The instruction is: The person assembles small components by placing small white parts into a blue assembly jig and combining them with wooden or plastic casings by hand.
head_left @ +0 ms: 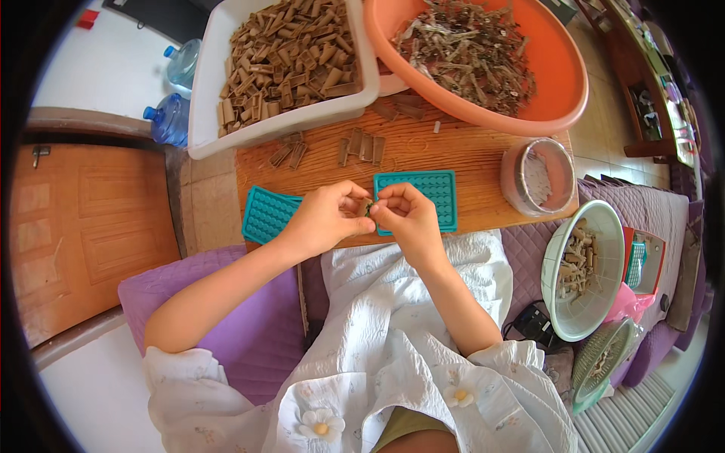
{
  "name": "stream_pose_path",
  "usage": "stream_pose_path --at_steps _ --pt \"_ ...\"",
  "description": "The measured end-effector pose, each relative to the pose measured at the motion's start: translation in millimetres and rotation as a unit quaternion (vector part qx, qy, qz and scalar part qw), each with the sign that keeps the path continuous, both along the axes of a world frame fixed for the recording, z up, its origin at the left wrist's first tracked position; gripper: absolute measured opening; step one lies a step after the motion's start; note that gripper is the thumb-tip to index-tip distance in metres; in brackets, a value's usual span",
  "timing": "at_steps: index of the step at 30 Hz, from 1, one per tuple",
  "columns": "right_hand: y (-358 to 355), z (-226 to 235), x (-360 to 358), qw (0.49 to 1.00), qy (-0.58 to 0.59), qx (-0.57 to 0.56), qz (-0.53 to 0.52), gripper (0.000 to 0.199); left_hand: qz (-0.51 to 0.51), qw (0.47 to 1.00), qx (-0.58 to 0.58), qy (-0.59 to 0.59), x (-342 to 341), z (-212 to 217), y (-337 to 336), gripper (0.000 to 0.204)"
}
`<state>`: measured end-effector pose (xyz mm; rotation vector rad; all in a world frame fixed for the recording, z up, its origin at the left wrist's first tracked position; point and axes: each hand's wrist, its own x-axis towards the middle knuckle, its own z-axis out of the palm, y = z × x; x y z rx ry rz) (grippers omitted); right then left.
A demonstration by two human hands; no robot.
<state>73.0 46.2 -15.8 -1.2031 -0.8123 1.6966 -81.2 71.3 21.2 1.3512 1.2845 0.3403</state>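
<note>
My left hand [326, 217] and my right hand [412, 220] meet over the table's near edge. Between their fingertips they pinch a small dark brown-green piece [369, 207], mostly hidden by the fingers. Right behind my right hand lies a teal tray with rows of small moulded hollows [417, 178]. Beside my left hand is a stack of similar teal trays [266, 214], partly covered by that hand. A few short brown curled pieces [365, 147] rest on the wood beyond my hands, with a smaller group [288, 149] to their left.
A white bin [283, 121] heaped with brown curled pieces and an orange basin [483, 113] of dry, stringy scraps occupy the wooden table's [461, 155] far side. A clear tub [538, 177] stands at its right edge. Right of me sit a pale green basin [585, 317] and a colander [604, 361].
</note>
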Motion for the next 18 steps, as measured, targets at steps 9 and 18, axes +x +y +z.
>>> stream_pose_path --at_steps 9,18 --pt "16.9 -32.2 51.5 0.998 0.016 -0.062 -0.012 0.022 -0.053 0.997 0.036 0.038 52.5 -46.2 23.9 0.033" --pt "25.0 -46.8 57.0 0.988 0.032 -0.152 0.009 0.03 -0.08 0.996 -0.018 0.018 58.1 -50.4 32.1 0.032"
